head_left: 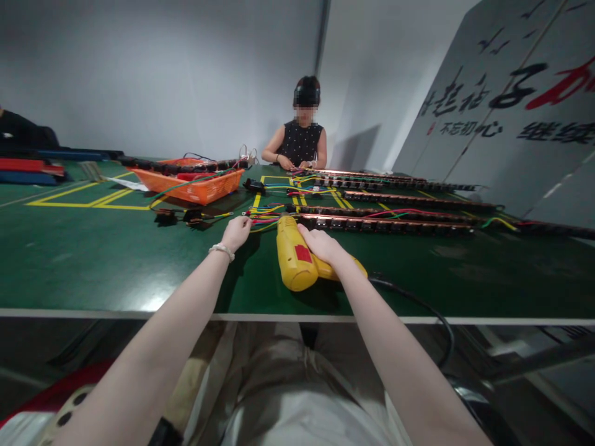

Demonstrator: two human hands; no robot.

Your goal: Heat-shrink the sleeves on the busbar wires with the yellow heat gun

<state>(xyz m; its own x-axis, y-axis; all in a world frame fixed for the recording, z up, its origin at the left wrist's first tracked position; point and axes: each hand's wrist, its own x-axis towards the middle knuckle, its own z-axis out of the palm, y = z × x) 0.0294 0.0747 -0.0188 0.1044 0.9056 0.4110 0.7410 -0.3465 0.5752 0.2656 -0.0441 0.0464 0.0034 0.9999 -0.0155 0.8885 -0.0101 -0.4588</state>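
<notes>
A yellow heat gun (292, 257) with a red patch is in my right hand (321, 243), its fingers wrapped round the handle and its nozzle pointing away from me at the wire ends. My left hand (237, 233) is closed in a pinch on coloured wires (264, 220), just left of the nozzle. These wires come from the left end of a long dark strip with copper edges (385, 224), which runs off to the right. From the heat gun's handle a black cable (413, 297) trails over the table's front edge.
An orange basket (198, 189) holding dark strips stands at the back left. Dark connectors (179, 217) with wires lie before it. More strips (418, 199) stretch across the green table (116, 260) to the right. A person (302, 139) works at the far side.
</notes>
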